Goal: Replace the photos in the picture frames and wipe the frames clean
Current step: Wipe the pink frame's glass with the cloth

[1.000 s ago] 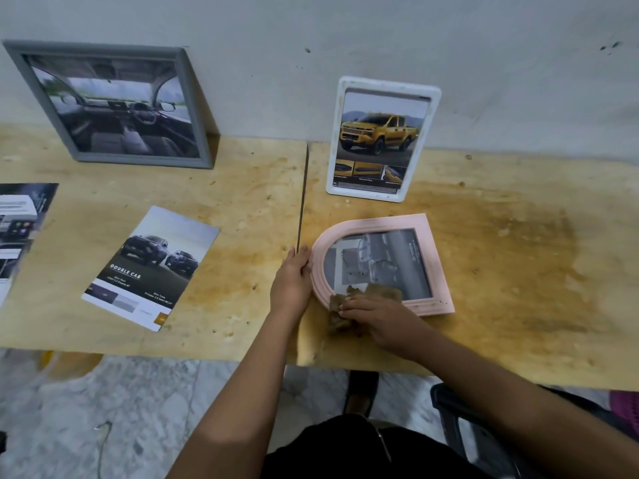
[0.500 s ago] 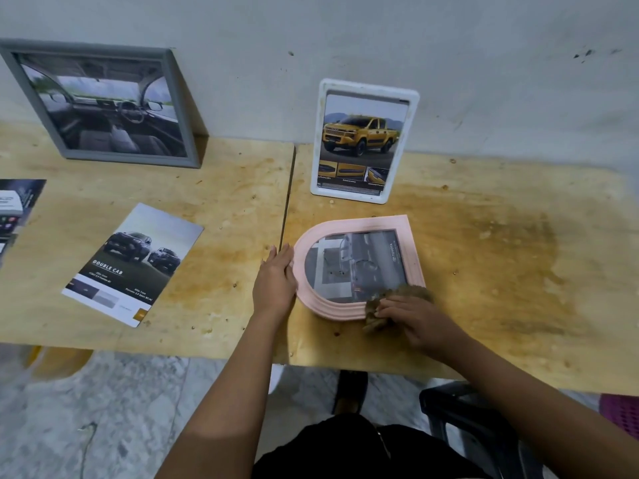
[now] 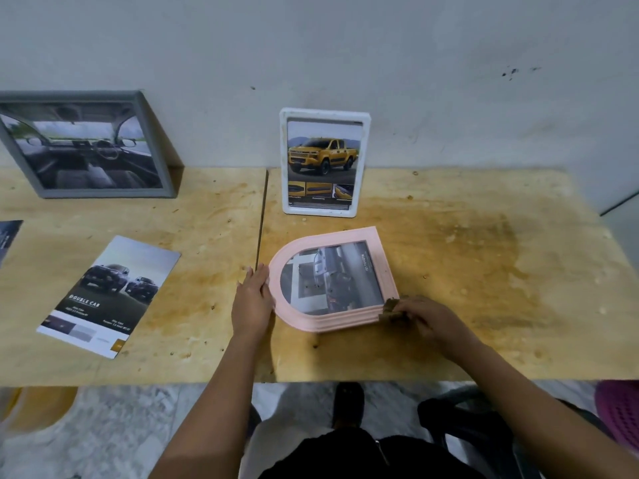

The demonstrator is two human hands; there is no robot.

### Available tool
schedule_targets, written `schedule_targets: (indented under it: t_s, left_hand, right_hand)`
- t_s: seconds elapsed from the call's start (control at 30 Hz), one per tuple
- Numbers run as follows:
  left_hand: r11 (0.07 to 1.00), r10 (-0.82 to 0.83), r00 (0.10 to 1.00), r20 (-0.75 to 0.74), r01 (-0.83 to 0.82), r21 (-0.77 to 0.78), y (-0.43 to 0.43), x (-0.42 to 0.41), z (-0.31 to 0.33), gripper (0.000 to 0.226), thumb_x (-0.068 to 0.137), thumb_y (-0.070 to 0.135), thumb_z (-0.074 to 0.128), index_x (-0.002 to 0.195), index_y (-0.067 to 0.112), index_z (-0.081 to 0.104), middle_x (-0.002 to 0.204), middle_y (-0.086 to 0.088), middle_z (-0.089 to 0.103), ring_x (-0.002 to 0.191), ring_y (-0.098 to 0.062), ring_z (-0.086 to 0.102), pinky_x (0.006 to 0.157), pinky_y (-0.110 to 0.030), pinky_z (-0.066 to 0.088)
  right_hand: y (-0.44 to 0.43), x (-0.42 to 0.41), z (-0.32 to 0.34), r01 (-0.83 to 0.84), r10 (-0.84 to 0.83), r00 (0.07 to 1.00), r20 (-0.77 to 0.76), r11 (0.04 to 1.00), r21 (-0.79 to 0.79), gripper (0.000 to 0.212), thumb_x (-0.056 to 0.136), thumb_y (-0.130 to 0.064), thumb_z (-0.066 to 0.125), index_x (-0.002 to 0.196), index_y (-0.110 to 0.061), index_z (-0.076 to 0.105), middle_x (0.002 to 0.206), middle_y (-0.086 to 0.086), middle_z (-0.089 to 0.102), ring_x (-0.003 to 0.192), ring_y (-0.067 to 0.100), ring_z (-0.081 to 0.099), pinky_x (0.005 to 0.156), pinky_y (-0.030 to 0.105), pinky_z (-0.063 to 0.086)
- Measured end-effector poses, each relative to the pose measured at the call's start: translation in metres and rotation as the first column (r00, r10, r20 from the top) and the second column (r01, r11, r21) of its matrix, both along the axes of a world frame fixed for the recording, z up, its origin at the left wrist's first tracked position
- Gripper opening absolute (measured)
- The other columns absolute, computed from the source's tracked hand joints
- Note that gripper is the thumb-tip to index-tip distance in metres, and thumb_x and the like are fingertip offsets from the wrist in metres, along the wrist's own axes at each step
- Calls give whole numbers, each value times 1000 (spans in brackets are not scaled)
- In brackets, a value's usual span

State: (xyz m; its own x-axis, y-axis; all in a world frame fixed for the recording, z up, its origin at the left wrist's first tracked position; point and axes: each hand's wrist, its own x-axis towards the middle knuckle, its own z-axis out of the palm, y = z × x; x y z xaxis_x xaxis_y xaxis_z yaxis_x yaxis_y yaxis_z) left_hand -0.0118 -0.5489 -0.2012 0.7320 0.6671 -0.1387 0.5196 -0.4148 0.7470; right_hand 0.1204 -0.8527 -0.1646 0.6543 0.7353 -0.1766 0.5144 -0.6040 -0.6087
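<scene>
A pink arched picture frame (image 3: 380, 257) lies on the wooden table (image 3: 484, 264) with a grey photo inside, its near edge tipped up a little. My left hand (image 3: 250, 302) rests flat against the frame's curved left end, steadying it. My right hand (image 3: 427, 321) grips a small brown cloth (image 3: 390, 305) pressed to the frame's near right corner. A white upright frame (image 3: 325, 115) with a yellow pickup photo leans on the wall behind. A grey frame (image 3: 103, 193) with a car-interior photo leans at the far left.
A loose car brochure (image 3: 110, 295) lies on the left tabletop, and another print (image 3: 8, 236) pokes in at the left edge. A seam (image 3: 261, 219) splits the two tabletops. A dark chair (image 3: 460, 420) and a purple basket (image 3: 619, 409) sit below the table's near edge.
My right hand has slid the cloth rightward along the pink frame's near edge, from its left part to its right corner. My left hand stays on the curved end.
</scene>
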Motion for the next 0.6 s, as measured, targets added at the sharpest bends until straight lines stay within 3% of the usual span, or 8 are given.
schedule_targets:
  t_s: [0.07,0.13,0.23,0.3,0.37,0.43,0.5,0.6]
  left_hand:
    - [1000,-2,1000,2,2,5,1,0,-1,38,101,17,36,137,13,48,147,-7,40,144,-21,20,118,-36,8]
    - [1000,-4,1000,17,4,-13,1,0,-1,39,102,20,35,138,13,47,147,-8,40,144,-21,19,118,-41,15]
    - [998,56,997,60,-55,-16,-11,0,1,43,103,24,33,142,8,39,149,-10,37,143,-23,22,116,-42,22]
    - [993,115,991,72,-115,-9,-23,-4,0,46,103,26,31,144,7,34,150,-10,35,142,-25,24,117,-42,22]
    - [989,146,986,80,-147,1,-34,-10,-8,48,102,27,31,145,6,32,150,-11,34,142,-26,24,118,-42,18]
    - [987,152,985,84,-155,33,-44,-13,-14,48,102,30,28,141,5,34,147,-13,38,140,-30,26,119,-42,14]
    - [984,158,985,66,-162,73,-53,-14,-16,52,99,34,22,140,5,35,146,-14,39,140,-29,27,120,-39,9]
    - [977,162,987,22,-163,134,-60,-14,-15,56,99,32,20,148,4,24,154,-10,26,145,-20,16,119,-31,2]
  right_hand:
    - [-1,7,6,164,-165,976,-142,986,-24,29,91,1,49,108,-13,67,104,-3,63,94,14,56,75,21,41]
    - [-4,16,8,373,-358,889,-285,928,-1,25,93,-3,47,109,-10,65,98,7,64,88,19,56,68,20,40]
    - [-5,24,12,659,-546,701,-460,742,124,22,96,-6,42,101,-13,62,95,10,63,91,25,56,67,25,40]
    - [-3,18,13,715,-636,689,-348,676,181,22,97,-7,41,102,-12,62,94,9,61,93,27,56,64,27,37]
    - [4,5,12,653,-658,750,-71,718,240,24,95,-3,42,106,-4,63,99,14,63,94,28,56,67,26,33]
    - [12,-12,6,535,-572,815,94,805,257,26,90,-5,41,103,2,63,98,19,63,91,31,57,74,25,34]
    - [18,-29,-5,411,-442,883,158,891,191,28,86,-8,42,100,1,64,95,19,64,87,33,60,77,29,40]
    - [25,-54,-25,254,-257,929,267,966,47,40,88,-20,39,110,0,66,113,16,66,103,29,64,93,30,46]
